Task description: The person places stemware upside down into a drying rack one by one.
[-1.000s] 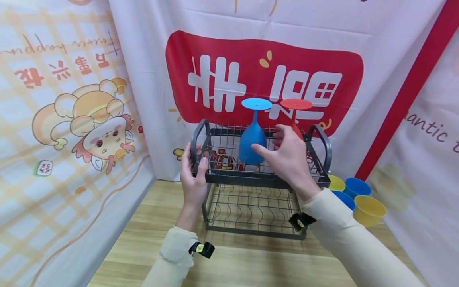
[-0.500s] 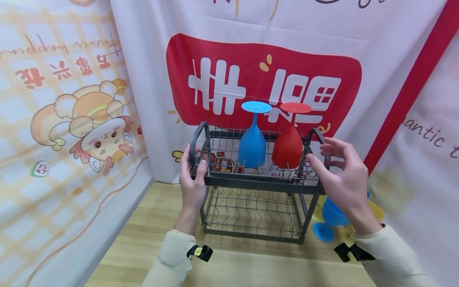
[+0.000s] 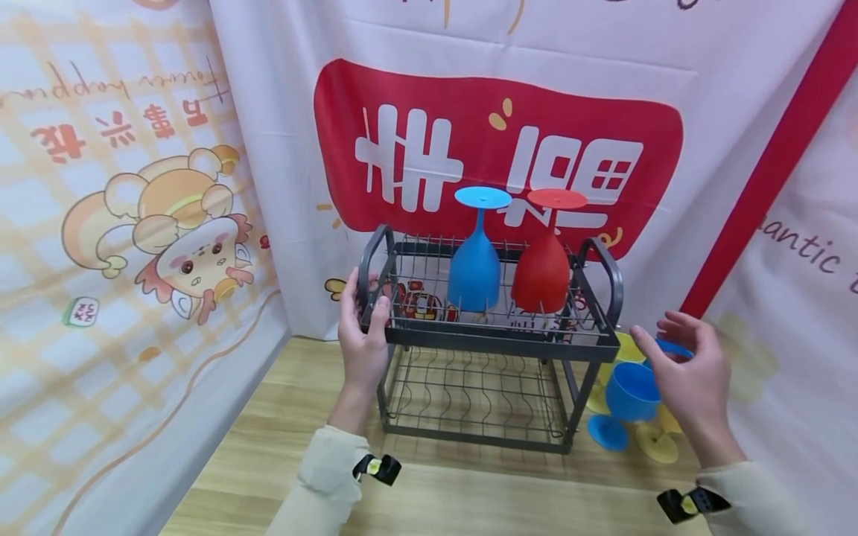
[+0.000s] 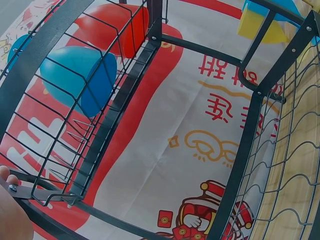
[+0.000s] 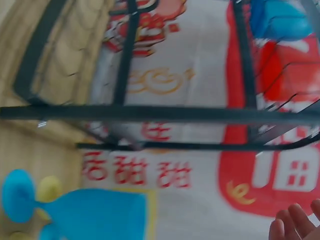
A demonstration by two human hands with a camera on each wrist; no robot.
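Observation:
A dark two-tier dish rack stands on the table. On its upper tier, a blue goblet and a red goblet rest upside down side by side, feet upward. My left hand grips the rack's left end, thumb over the front corner and fingers behind the handle. Off the right end of the rack, my right hand holds nothing, its fingers loosely bent. It overlaps part of a group of upright goblets, among them a blue goblet and a yellow goblet; others are partly hidden behind it.
The rack's lower tier has wavy wires and sits low over the wooden table. A printed white curtain hangs close behind the rack, with more printed cloth along the left side and on the right.
My right hand has let go of the red goblet on the upper tier and moved right and down to the goblets beside the rack. The left hand stays on the rack.

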